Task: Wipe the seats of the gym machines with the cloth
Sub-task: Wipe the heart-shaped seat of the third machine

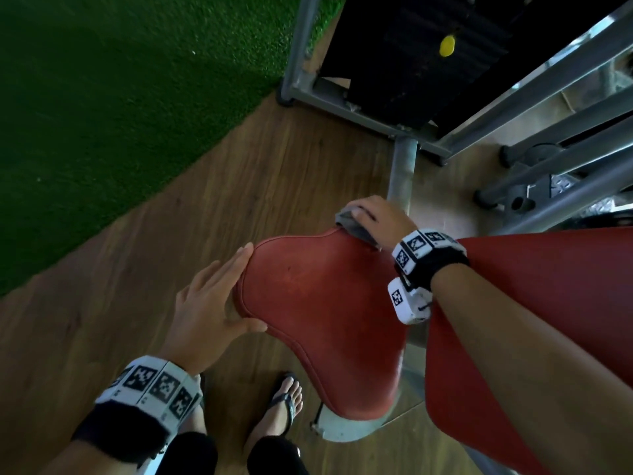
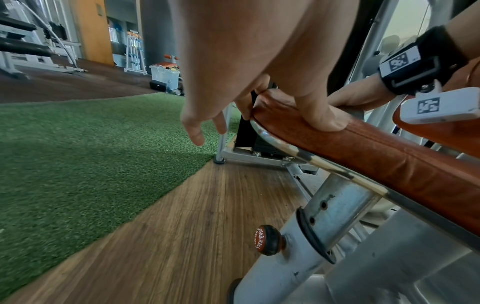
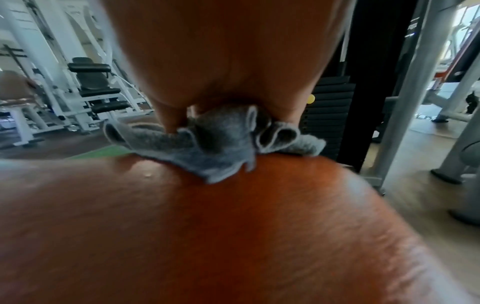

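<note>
The red padded seat of a gym machine lies below me. My right hand grips a bunched grey cloth and presses it onto the seat's far narrow corner. My left hand rests against the seat's left edge with its fingers straight along the side. Its thumb lies on the top of the pad. A few wet drops show on the leather near the cloth in the right wrist view.
A red back pad stands to the right of the seat. Beyond are a grey frame post and a black weight stack with a yellow pin. Green turf borders the wooden floor. My sandalled foot stands under the seat.
</note>
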A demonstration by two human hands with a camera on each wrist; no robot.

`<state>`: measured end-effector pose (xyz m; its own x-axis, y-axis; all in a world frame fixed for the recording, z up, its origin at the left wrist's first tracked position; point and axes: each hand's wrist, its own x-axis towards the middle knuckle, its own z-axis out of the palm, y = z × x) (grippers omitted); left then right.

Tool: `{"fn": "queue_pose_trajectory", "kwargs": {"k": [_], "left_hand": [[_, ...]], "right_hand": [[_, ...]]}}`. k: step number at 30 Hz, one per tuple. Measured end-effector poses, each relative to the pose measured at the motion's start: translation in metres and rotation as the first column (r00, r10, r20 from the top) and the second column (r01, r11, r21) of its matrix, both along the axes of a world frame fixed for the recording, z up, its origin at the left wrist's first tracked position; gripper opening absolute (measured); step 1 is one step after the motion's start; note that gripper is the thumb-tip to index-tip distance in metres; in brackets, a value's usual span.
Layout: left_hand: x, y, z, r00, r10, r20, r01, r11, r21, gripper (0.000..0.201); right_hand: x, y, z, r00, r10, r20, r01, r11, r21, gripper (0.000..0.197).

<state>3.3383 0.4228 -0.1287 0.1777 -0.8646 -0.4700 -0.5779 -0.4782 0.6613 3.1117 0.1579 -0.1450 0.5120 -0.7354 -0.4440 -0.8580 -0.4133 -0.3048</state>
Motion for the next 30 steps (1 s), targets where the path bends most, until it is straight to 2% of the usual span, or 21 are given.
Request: {"fn": "queue_pose_trajectory", "kwargs": {"k": [6,7,9,11,15,17,20,22,26,28,30], "left_hand": [[-0.002,0.0,0.002,1.0,0.013,-0.016,-0.013,1.0,-0.006,0.115],[-0.002,0.0,0.002,1.0,0.017,-0.02,-0.017,1.0,-0.007,0.115],[-0.001,0.0,0.001,0.999,0.023,-0.026,-0.023,1.0,-0.002,0.115],[-0.001,0.001,-0.001,0.999,0.017,-0.029,-0.017,1.0,-0.003,0.115],[-0.002,0.0,-0.001,0.999,0.027,-0.03,-0.027,1.0,-0.009,0.114],[-0.003,0.0,-0.001,0.999,0.036,-0.033,-0.036,0.999,-0.014,0.113],[-0.003,0.001,0.0,0.998,0.042,-0.044,-0.043,0.999,-0.022,0.114],[-0.003,0.001,0.0,0.997,0.048,-0.053,-0.049,0.999,-0.024,0.114],[-0.003,0.0,-0.002,1.0,0.013,-0.018,-0.013,0.999,-0.044,0.113],[-0.005,0.003,-0.001,0.999,0.017,0.028,-0.014,0.997,-0.08,0.11],[-0.008,0.007,-0.001,0.996,0.089,0.005,-0.088,0.99,-0.108,0.106]], "right_hand": [[-0.004,-0.01,0.006,0.982,-0.174,-0.075,0.178,0.982,0.06,0.036],[0.002,-0.008,0.005,0.989,-0.132,-0.071,0.136,0.99,0.048,0.036],[0.013,0.0,0.004,0.995,0.073,-0.074,-0.073,0.997,0.007,0.04],[0.022,0.009,0.006,0.954,0.287,-0.088,-0.29,0.957,-0.02,0.042],[0.031,0.025,0.017,0.899,0.437,-0.009,-0.438,0.899,-0.011,0.035],[0.026,0.025,0.021,0.9,0.435,0.026,-0.435,0.9,-0.001,0.033],[0.027,0.024,0.024,0.939,0.345,-0.017,-0.345,0.937,-0.045,0.034],[0.036,0.032,0.021,0.942,0.336,-0.025,-0.337,0.939,-0.063,0.035],[0.039,0.048,0.01,0.92,0.376,0.114,-0.385,0.92,0.07,0.046],[0.041,0.041,0.011,0.926,0.375,0.037,-0.377,0.925,0.049,0.047],[0.056,0.048,0.012,0.927,0.364,-0.087,-0.365,0.931,0.005,0.04]]}}
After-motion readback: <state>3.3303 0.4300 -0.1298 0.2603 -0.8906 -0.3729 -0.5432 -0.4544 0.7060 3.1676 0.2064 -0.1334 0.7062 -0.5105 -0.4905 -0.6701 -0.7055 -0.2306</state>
